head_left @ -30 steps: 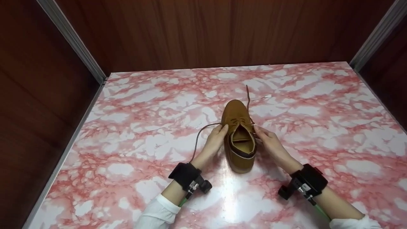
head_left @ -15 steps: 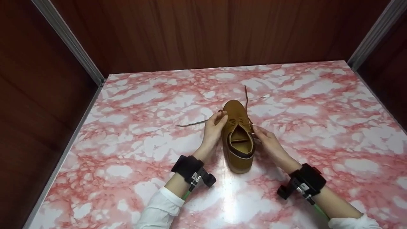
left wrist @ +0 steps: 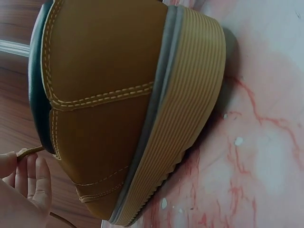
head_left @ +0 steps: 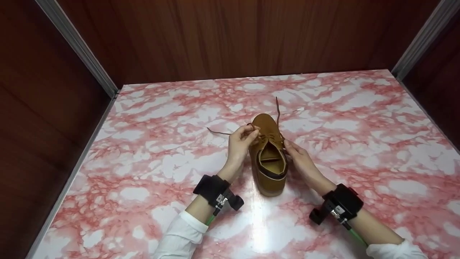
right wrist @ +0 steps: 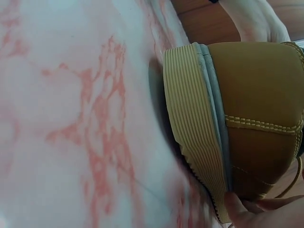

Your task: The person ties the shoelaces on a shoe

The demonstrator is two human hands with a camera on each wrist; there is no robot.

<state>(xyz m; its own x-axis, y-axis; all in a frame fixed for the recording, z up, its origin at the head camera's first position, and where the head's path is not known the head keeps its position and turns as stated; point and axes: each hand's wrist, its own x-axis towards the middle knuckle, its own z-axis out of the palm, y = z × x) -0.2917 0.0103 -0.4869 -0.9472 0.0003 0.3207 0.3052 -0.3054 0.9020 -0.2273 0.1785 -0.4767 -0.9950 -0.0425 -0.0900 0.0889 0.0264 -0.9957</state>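
Observation:
A tan lace-up shoe (head_left: 272,187) stands on its sole, toe pointing away from me, with its collar open. My left hand (head_left: 240,145) is at the shoe's left side by the eyelets. Thumb and fingers pinch the brown shoelace (left wrist: 31,151), lifting it off the upper in the left wrist view; its loose end (head_left: 217,132) trails out to the left. On the other side my right hand (head_left: 300,158) rests against the shoe, fingertips touching the side just above the ridged sole (right wrist: 190,109). The right lace end (head_left: 277,108) lies stretched forward past the toe.
The shoe stands on a red-and-white marbled tabletop (head_left: 161,158). Dark wood panels (head_left: 230,39) rise behind and at both sides, with grey metal strips (head_left: 81,50) at the corners. Both wrists carry black camera straps (head_left: 343,203).
My left hand has moved forward along the shoe and taken up the left lace, whose end has swung from beside the wrist out to the left. The right hand has barely shifted.

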